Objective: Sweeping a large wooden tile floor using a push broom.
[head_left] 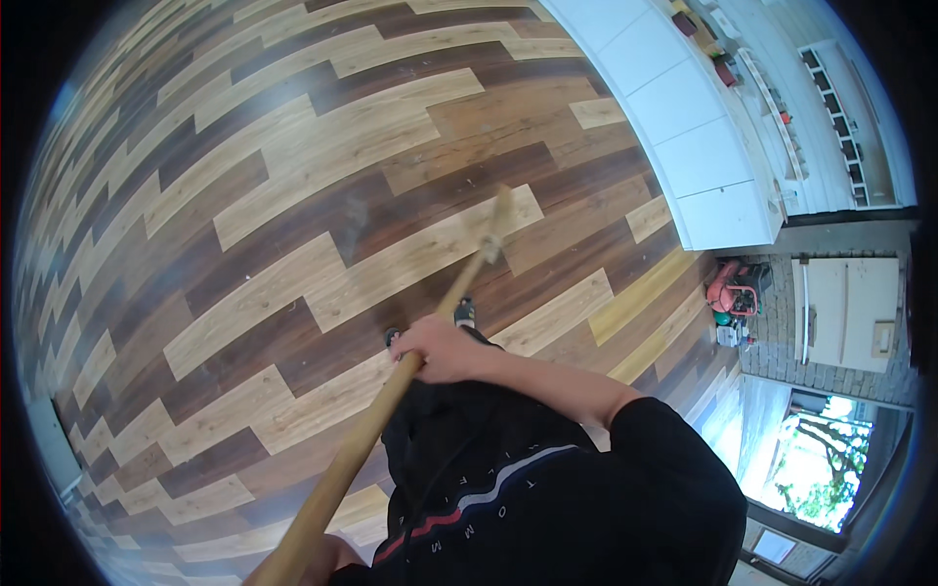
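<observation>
A long pale wooden pole (350, 444) slants from the lower left up toward the middle of the floor. My right hand (440, 349) is wrapped round it partway along, in front of my body. At the lower edge my left hand (320, 559) is closed about the near part of the pole, mostly cut off by the picture's edge. Farther along, a whitish lump (490, 248) sits on the shaft. Beyond it the far end (503, 198) is smeared by motion, so its kind cannot be told. My feet (465, 313) show just past my right hand.
The floor (391, 176) is laid with planks in mixed light and dark brown. A long white cabinet (689, 146) runs along the right, with shelves behind it. Past its end stands a red machine (731, 290) by a brick wall, near a bright window (821, 469).
</observation>
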Available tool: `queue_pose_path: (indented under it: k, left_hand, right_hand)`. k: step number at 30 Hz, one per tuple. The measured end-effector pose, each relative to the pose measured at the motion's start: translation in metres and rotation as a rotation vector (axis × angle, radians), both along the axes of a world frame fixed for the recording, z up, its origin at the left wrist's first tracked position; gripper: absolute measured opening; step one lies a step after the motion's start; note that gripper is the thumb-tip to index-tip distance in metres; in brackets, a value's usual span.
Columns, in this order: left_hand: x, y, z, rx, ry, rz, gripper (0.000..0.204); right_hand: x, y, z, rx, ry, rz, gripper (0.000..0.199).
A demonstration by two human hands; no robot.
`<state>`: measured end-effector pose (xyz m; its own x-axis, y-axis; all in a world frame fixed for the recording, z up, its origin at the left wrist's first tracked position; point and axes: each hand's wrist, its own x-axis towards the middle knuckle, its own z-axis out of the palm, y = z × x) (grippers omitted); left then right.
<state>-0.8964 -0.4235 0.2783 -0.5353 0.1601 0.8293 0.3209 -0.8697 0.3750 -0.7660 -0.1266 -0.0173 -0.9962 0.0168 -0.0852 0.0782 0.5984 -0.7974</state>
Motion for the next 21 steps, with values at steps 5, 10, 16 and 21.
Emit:
queue_pose_path:
  k: [5, 10, 16, 21]
  left_hand:
    - [0.035, 0.144, -0.110, -0.467, -0.543, -0.201, 0.008]
    - [0.083, 0.257, -0.163, -0.835, -0.446, -0.278, 0.012]
    - [0.008, 0.252, -0.117, -0.670, -0.383, 0.337, 0.014]
    - [0.006, 0.209, -0.008, -0.333, -0.357, 0.758, 0.008]
  right_hand:
    - [0.116, 0.133, -0.074, 0.163, -0.224, -0.350, 0.041]
    - [0.199, 0.213, -0.144, 0.275, -0.565, -0.452, 0.039]
    - [0.067, 0.219, -0.140, -0.076, -0.172, -0.082, 0.042]
    - [-0.062, 0.178, -0.040, -0.079, -0.203, 0.261, 0.043]
